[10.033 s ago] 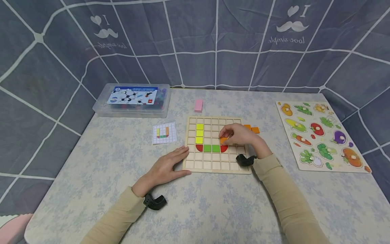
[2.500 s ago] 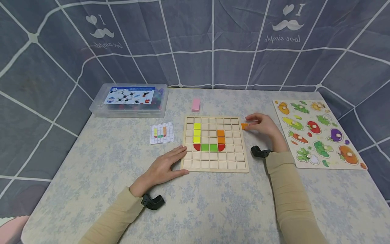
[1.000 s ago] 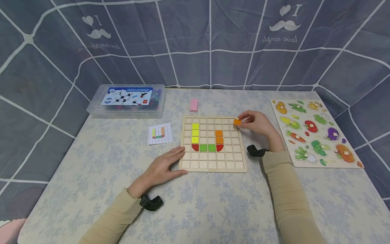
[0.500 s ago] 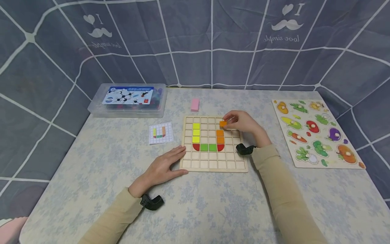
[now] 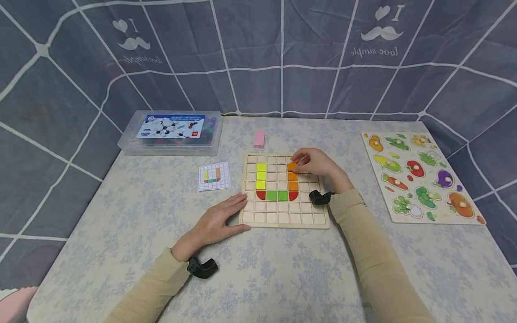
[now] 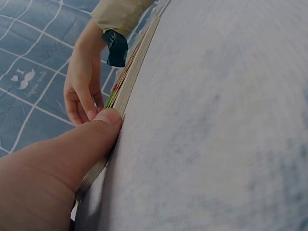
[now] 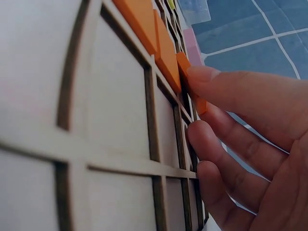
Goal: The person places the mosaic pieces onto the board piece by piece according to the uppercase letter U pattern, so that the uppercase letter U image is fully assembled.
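Observation:
My right hand (image 5: 313, 162) pinches an orange square tile (image 7: 190, 79) between thumb and fingers. The tile sits tilted at the cell behind two orange tiles (image 5: 292, 181) laid in the wooden grid board (image 5: 284, 218). These tiles, two red rounded corners, two green squares (image 5: 277, 195) and a column of yellow squares (image 5: 261, 176) make a U shape on the board. My left hand (image 5: 214, 222) lies with fingers extended at the board's left edge; in the left wrist view its thumb (image 6: 96, 132) touches the front edge.
A printed pattern card (image 5: 214, 176) with a coloured U lies left of the board. Behind stand a pink block (image 5: 259, 139) and a clear plastic case (image 5: 171, 134). To the right lies a vegetable peg puzzle (image 5: 422, 179).
My right hand picked up the orange tile from beyond the board's right side and carried it left to the orange column, which gained a tile earlier. The left hand stayed at the board.

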The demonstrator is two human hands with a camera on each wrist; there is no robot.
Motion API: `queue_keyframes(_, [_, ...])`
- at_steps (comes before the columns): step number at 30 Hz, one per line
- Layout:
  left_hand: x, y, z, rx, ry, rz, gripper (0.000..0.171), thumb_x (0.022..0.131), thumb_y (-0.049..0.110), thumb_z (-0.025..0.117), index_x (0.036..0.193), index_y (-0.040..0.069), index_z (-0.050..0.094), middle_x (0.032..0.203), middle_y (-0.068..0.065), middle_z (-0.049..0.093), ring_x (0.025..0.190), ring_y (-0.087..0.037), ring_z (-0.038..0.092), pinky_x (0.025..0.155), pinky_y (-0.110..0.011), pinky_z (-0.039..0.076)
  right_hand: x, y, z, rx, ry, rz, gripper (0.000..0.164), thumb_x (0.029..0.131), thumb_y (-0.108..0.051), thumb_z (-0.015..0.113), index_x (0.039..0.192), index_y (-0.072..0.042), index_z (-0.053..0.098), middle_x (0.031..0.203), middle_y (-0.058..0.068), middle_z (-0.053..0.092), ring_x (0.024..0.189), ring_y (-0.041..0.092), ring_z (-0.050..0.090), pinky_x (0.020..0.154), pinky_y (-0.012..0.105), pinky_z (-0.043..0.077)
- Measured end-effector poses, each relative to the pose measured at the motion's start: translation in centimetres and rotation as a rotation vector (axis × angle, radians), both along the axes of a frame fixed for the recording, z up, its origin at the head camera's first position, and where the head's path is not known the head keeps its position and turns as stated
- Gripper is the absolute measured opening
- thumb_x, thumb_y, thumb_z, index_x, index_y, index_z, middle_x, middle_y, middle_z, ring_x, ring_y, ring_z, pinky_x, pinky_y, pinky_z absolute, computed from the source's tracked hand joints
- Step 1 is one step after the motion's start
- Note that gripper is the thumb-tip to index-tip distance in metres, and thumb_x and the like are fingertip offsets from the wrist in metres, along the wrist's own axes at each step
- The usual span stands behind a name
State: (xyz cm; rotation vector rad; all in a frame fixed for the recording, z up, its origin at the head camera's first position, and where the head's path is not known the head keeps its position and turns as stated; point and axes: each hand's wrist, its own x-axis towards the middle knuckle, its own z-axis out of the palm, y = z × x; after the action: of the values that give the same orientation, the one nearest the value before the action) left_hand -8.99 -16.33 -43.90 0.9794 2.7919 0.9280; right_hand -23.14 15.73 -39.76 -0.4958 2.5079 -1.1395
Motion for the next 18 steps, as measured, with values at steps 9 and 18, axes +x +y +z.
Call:
queue_keyframes(9, [0.0, 0.1, 0.1, 0.005, 0.003, -0.003, 0.073, 0.083, 0.043, 0.07, 0.138, 0.001, 0.046, 0.147, -0.006, 0.038, 0.136, -0.021, 0.031, 0.109, -0.038, 0.032, 0.2, 0.1, -0.1, 0.007, 0.008, 0.0, 0.032, 0.085, -0.012, 0.071, 0.115, -0.003, 0.062, 0.113, 0.014, 0.06, 0.099, 0.028, 0.056, 0.084, 0.042, 0.048])
queue_keyframes(18, [-0.1, 0.3, 0.2, -0.011, 0.007, -0.004, 0.073, 0.083, 0.044, 0.069, 0.138, 0.001, 0.045, 0.146, -0.007, 0.038, 0.136, -0.022, 0.032, 0.108, -0.039, 0.032, 1.1, 1.2, 0.0, 0.036, 0.033, 0.011, 0.034, 0.085, -0.011, 0.07, 0.116, -0.001, 0.061, 0.114, 0.016, 0.059, 0.103, 0.03, 0.054, 0.089, 0.043, 0.046])
